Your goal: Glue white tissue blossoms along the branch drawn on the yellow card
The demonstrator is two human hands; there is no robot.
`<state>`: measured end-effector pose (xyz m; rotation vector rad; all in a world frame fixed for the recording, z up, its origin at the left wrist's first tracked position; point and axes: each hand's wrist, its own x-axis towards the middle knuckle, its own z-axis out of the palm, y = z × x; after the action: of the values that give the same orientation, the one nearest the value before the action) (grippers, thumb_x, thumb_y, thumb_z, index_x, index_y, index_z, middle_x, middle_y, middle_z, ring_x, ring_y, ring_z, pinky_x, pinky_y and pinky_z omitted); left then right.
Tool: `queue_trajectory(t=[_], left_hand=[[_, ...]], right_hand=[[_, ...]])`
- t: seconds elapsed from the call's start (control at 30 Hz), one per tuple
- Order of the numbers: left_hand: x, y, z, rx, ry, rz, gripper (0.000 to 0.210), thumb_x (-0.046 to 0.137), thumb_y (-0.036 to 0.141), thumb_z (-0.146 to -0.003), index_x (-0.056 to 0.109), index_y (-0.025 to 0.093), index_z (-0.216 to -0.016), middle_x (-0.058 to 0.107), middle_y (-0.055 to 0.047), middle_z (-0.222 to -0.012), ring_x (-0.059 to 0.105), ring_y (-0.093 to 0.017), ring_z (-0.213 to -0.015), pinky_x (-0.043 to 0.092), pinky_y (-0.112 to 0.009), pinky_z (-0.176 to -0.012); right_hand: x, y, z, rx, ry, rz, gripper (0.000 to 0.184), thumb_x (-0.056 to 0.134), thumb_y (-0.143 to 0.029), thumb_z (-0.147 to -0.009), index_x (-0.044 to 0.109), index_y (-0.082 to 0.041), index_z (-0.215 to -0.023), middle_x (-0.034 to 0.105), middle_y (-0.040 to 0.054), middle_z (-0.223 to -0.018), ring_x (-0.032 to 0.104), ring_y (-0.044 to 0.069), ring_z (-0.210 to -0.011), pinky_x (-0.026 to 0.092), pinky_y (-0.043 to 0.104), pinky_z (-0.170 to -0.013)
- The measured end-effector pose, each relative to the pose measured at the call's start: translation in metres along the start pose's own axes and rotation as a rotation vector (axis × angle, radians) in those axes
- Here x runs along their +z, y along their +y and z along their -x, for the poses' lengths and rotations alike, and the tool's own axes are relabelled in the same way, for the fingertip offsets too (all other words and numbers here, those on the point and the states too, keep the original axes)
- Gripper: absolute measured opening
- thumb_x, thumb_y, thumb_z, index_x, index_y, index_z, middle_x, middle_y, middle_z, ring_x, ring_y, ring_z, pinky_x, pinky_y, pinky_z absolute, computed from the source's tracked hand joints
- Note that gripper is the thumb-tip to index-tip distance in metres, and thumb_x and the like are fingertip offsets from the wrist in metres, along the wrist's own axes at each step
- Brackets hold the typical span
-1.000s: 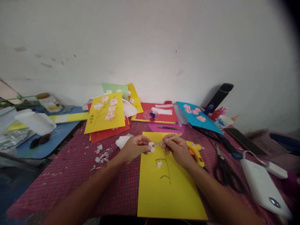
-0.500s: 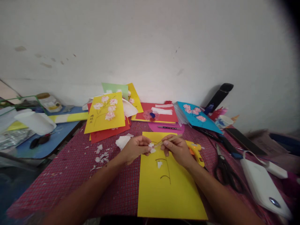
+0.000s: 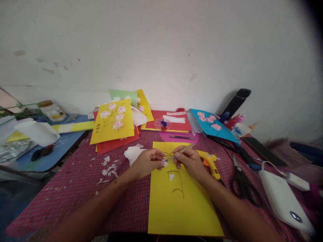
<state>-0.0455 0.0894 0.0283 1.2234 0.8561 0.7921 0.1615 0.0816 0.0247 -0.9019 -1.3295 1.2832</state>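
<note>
Near the centre of the frame, my left hand (image 3: 147,164) pinches a bit of paper (image 3: 166,164) between thumb and fingertips, the fingers loosely curled. Just right of it, my right hand (image 3: 189,162) grips a stick (image 3: 186,149) like a pencil, the fingers closed around it, its lower end meeting the bit of paper. Both sit over the upper part of a yellow sheet (image 3: 185,215), which runs down to the bottom centre and bears dark drawn lines and a white scrap (image 3: 171,176). Left of centre, white shreds (image 3: 109,172) lie on the checked cloth (image 3: 83,191), with a larger white piece (image 3: 132,154) beside my left hand. Right of the sheet are a yellow glue gun (image 3: 214,169) and, farther right, black scissors (image 3: 243,186).
</note>
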Motion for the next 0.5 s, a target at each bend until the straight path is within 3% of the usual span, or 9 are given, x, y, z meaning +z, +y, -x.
queue_trajectory(t=[0.1,0.3,0.4,0.5], left_hand=[[0.0,0.0014,0.0003,-0.004,0.003,0.002,0.032,0.077,0.03,-0.072,0.061,0.015,-0.095,0.068,-0.002,-0.077,0.064,-0.013,-0.07,0.049,-0.026,-0.066],[0.0027,-0.0015,0.0008,0.001,-0.004,-0.036,0.029,0.074,0.03,-0.074,0.06,0.015,-0.095,0.068,-0.003,-0.077,0.066,-0.015,-0.072,0.049,-0.026,-0.065],[0.005,-0.0026,0.0014,0.018,-0.01,-0.066,0.027,0.072,0.026,-0.073,0.06,0.015,-0.094,0.068,-0.002,-0.076,0.065,-0.013,-0.07,0.047,-0.024,-0.063],[0.0065,-0.002,0.002,0.022,-0.03,-0.09,0.025,0.07,0.026,-0.075,0.059,0.014,-0.094,0.067,-0.002,-0.073,0.063,-0.012,-0.067,0.046,-0.023,-0.06]], right_hand=[[-0.0042,0.0003,-0.0008,-0.028,-0.054,0.006,0.017,0.069,-0.035,-0.084,0.065,-0.019,-0.086,0.068,0.0013,-0.07,0.058,0.011,-0.047,0.045,0.024,-0.045],[0.001,-0.0001,0.0,-0.074,0.041,0.151,0.028,0.067,-0.035,-0.085,0.06,-0.017,-0.065,0.061,0.0001,-0.065,0.054,0.009,-0.044,0.042,0.022,-0.042],[0.0048,-0.0002,0.0019,-0.066,0.075,0.171,0.029,0.067,-0.033,-0.085,0.06,-0.017,-0.062,0.058,-0.0008,-0.06,0.052,0.008,-0.043,0.041,0.021,-0.04],[0.0036,0.0,0.0034,-0.085,0.029,0.094,0.024,0.068,-0.032,-0.084,0.062,-0.017,-0.068,0.062,0.0008,-0.071,0.053,0.008,-0.044,0.044,0.022,-0.042]])
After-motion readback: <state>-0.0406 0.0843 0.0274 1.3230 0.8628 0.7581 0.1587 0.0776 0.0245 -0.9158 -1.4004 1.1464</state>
